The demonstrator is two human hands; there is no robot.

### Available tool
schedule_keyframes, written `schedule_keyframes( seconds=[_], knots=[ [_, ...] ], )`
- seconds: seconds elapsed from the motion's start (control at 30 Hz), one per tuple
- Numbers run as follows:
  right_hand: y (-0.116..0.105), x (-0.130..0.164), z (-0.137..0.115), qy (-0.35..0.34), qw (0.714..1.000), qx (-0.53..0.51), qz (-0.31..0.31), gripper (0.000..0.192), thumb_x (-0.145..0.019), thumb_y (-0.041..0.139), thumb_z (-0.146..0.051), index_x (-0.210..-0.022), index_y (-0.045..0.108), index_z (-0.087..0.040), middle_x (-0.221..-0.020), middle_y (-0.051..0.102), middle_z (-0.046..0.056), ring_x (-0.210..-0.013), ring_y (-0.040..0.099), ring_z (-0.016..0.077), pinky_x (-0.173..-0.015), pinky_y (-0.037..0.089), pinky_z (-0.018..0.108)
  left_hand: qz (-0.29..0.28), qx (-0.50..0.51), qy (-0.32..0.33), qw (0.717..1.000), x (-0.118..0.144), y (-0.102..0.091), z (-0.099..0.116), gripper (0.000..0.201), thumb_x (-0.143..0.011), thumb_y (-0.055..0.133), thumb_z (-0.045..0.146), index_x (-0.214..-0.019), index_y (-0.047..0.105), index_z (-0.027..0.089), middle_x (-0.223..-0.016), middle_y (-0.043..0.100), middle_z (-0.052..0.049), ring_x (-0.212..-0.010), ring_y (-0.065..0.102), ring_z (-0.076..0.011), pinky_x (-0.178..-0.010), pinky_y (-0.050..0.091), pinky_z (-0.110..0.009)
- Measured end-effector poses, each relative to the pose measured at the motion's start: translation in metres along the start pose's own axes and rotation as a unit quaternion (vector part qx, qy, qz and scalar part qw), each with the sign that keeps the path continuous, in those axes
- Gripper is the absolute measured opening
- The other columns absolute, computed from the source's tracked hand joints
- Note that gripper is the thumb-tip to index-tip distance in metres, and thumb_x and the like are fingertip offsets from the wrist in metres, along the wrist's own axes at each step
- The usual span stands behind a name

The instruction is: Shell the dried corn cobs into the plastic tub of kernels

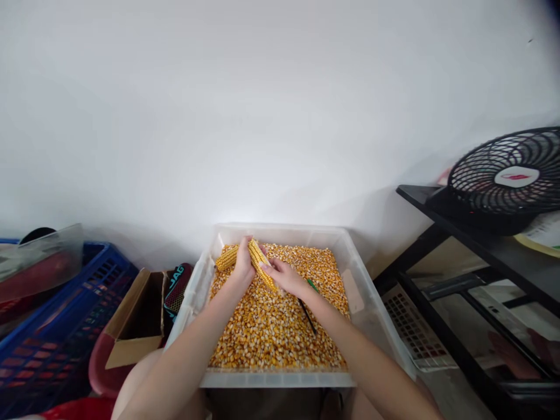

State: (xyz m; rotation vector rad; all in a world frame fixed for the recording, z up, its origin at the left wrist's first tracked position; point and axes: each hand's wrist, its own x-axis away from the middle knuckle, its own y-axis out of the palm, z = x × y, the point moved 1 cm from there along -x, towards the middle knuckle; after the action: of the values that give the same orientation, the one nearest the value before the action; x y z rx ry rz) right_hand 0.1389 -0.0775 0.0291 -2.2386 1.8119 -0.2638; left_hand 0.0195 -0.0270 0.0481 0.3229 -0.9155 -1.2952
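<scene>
My left hand (245, 261) is closed around the upper part of a corn cob (257, 256), which tilts with its lower end toward me. My right hand (283, 275) presses against the same cob from the right, its thumb on the kernels. Both hands are over a clear plastic bin (280, 379) holding a deep layer of loose corn kernels (271, 332). Another corn cob (226, 258) lies on the kernels at the bin's left back, partly behind my left hand. A thin black tool (307, 315) with a green part (312, 284) rests on the kernels, partly hidden by my right forearm.
A white wall stands behind the bin. To the left are an open cardboard box (135, 344) in a red basin (102, 361) and a blue crate (65, 303). On the right, a black fan (516, 175) sits on a black rack (437, 216), with a white basket (415, 332) below.
</scene>
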Motion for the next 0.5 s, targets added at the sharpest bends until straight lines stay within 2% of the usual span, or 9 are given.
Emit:
schedule_keyframes(
  seconds=[0.1,0.23,0.5],
  knots=[
    [0.002,0.005,-0.004,-0.026,0.997,0.061,-0.025,0.045,-0.084,0.04,-0.057,-0.103,0.064,-0.023,-0.088,0.068,0.002,-0.083,0.06,0.0201,-0.079,0.044,0.032,-0.036,-0.024,0.025,0.999,0.002,0.0,-0.01,0.021,-0.066,0.058,0.035,-0.065,0.05,0.016,-0.049,0.054,0.001,-0.043,0.053,-0.0118,-0.047,0.044,-0.022],
    [0.008,0.007,-0.003,-0.042,0.996,0.075,-0.015,0.052,-0.091,0.025,-0.052,-0.107,0.063,-0.02,-0.099,0.066,0.006,-0.092,0.059,0.0202,-0.084,0.042,0.032,-0.017,-0.016,0.016,1.0,0.0,-0.003,-0.011,0.02,-0.066,0.057,0.034,-0.066,0.049,0.016,-0.048,0.053,0.001,-0.043,0.051,-0.0114,-0.045,0.042,-0.021],
    [0.019,0.002,0.01,-0.003,0.997,0.071,0.013,0.058,-0.091,0.02,-0.053,-0.096,0.064,-0.016,-0.085,0.067,0.007,-0.085,0.061,0.0199,-0.076,0.045,0.029,0.0,-0.001,-0.03,1.0,-0.005,-0.008,-0.013,0.021,-0.07,0.055,0.035,-0.063,0.052,0.015,-0.047,0.052,0.001,-0.041,0.051,-0.0122,-0.044,0.043,-0.023]
  ],
)
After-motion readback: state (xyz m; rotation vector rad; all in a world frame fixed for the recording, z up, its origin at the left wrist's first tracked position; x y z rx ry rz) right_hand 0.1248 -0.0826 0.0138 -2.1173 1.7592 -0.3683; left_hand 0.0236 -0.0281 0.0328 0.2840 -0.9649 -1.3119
